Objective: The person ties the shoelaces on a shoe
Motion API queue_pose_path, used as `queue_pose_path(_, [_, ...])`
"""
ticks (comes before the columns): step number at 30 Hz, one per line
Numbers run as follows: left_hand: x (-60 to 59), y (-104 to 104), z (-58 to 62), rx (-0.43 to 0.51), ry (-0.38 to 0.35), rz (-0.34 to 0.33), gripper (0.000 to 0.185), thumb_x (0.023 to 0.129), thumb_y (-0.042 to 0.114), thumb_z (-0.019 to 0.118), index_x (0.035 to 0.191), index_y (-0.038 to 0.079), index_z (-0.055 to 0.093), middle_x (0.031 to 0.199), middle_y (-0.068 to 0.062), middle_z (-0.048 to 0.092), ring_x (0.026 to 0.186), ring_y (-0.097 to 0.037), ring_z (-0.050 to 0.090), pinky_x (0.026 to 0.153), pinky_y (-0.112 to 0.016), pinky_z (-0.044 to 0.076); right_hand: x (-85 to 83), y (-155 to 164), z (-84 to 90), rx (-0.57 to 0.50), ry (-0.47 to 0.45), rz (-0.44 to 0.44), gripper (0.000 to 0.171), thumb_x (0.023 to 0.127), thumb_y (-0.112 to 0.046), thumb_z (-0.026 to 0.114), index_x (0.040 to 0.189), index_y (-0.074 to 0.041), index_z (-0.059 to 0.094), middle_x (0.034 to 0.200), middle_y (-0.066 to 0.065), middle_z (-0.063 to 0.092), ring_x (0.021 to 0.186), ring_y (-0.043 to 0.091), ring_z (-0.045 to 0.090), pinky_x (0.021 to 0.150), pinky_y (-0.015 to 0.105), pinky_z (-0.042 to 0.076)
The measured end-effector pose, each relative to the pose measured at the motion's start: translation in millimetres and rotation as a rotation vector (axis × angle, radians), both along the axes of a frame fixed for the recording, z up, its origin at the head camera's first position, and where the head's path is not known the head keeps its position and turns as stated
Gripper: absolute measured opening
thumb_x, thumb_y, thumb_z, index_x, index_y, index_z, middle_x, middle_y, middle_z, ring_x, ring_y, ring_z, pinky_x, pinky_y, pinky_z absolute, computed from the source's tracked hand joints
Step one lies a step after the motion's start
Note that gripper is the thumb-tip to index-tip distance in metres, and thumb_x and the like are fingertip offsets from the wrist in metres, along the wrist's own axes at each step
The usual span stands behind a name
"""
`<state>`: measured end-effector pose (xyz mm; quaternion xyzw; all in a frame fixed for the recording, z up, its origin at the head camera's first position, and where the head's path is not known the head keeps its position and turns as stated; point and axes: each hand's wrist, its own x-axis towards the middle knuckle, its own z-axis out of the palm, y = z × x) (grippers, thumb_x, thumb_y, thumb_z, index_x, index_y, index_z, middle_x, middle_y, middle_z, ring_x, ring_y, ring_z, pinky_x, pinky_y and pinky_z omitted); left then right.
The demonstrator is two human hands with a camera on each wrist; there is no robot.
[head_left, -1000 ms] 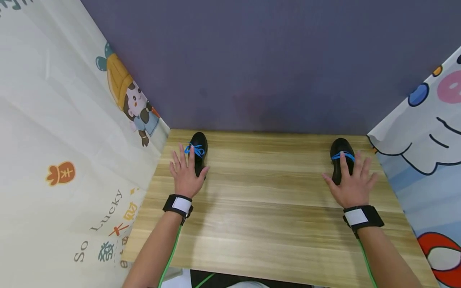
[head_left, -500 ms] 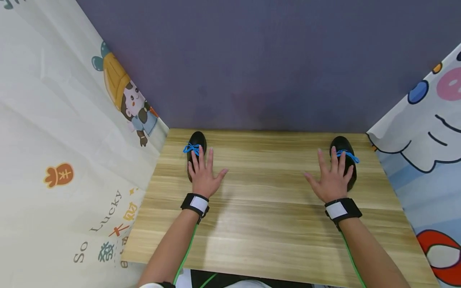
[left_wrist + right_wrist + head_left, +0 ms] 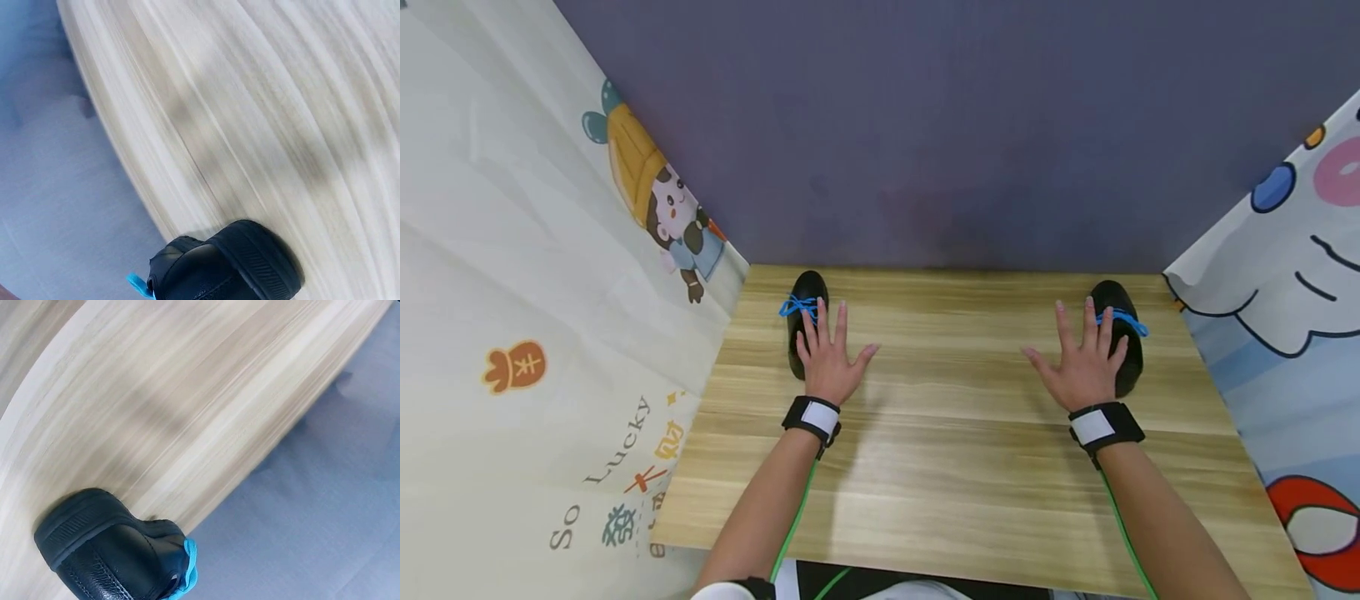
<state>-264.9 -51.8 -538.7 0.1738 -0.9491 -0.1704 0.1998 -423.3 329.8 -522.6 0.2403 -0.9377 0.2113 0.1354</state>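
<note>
The only legible writing was on the pale cartoon cloth (image 3: 550, 317) hanging to the left of the wooden table (image 3: 955, 450): the words "So Lucky" ran up its lower part beside some orange and blue characters, and an orange carrot-shaped badge carried one more character. No brand or label could be read on either shoe. A second cloth (image 3: 1285, 275), printed with a blue and pink cartoon figure, hung to the right of the table, and a plain purple wall (image 3: 925, 125) stood behind it.

Two black shoes sat near the table's far edge. The left shoe (image 3: 805, 329) stood at the table's far left corner and the right shoe (image 3: 1118, 333) at its far right corner, well apart. Each lay with its long axis running from the near edge toward the wall, toe pointing at the wall, with blue laces (image 3: 797, 306) across the top (the wrist views showed the ribbed black toes close up, somewhat blurred).

The left hand (image 3: 829, 360) lay flat, fingers straight and spread, its outer fingers over the left shoe's inner side and the rest over bare table; it gripped nothing. The right hand (image 3: 1084, 362) mirrored it, fingers straight and spread, outer fingers over the right shoe, holding nothing. Both wrists wore black straps with white patches.
</note>
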Motion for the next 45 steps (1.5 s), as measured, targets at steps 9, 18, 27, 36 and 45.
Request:
queue_pose_path(9, [-3.1, -6, 0.7, -0.029, 0.012, 0.026, 0.090, 0.091, 0.075, 0.046, 0.162, 0.031, 0.012, 0.169, -0.011, 0.000, 0.152, -0.037, -0.010, 0.115, -0.068, 0.012, -4.9, -4, -0.9, -0.011, 0.052, -0.008, 0.092, 0.088, -0.084, 0.035, 0.161, -0.032, 0.016, 0.169, 0.009, -0.002, 0.153, 0.038, -0.008, 0.110, 0.076, -0.002])
queue_pose_path(18, [1.2, -23, 6.1, 0.009, -0.004, 0.045, 0.091, 0.091, 0.074, 0.046, 0.162, 0.031, 0.008, 0.169, -0.009, -0.005, 0.152, -0.039, -0.009, 0.115, -0.068, 0.007, -17.5, 20, 7.4, 0.000, -0.033, -0.063, 0.089, 0.093, -0.072, 0.048, 0.162, -0.029, 0.012, 0.168, 0.012, -0.007, 0.151, 0.040, -0.013, 0.109, 0.077, -0.002])
queue_pose_path(27, [6.2, -38, -18.6, 0.098, -0.057, 0.172, 0.073, 0.089, 0.045, 0.073, 0.145, 0.007, 0.046, 0.160, -0.030, 0.016, 0.139, -0.058, 0.026, 0.095, -0.073, 0.039, -27.5, 55, -18.2, -0.027, -0.125, -0.199, 0.073, 0.095, -0.031, 0.066, 0.155, -0.007, 0.031, 0.158, 0.037, 0.010, 0.139, 0.065, 0.013, 0.100, 0.079, 0.025])
queue_pose_path(36, [6.3, -39, -46.9, 0.144, 0.065, 0.277, 0.038, 0.087, 0.011, 0.078, 0.112, -0.008, 0.057, 0.149, -0.043, 0.027, 0.116, -0.060, 0.048, 0.092, -0.060, 0.048, -21.1, 57, -40.0, -0.138, -0.166, -0.263, 0.047, 0.090, 0.002, 0.063, 0.133, 0.012, 0.046, 0.137, 0.044, 0.034, 0.117, 0.067, 0.036, 0.097, 0.072, 0.033])
queue_pose_path(45, [4.2, -23, -58.3, 0.111, 0.127, 0.240, 0.014, 0.090, 0.006, 0.071, 0.099, -0.004, 0.068, 0.137, -0.042, 0.045, 0.098, -0.059, 0.057, 0.084, -0.060, 0.051, -19.3, 62, -45.5, -0.168, -0.215, -0.237, 0.019, 0.093, 0.008, 0.053, 0.110, 0.016, 0.056, 0.138, 0.043, 0.038, 0.115, 0.065, 0.045, 0.095, 0.069, 0.040])
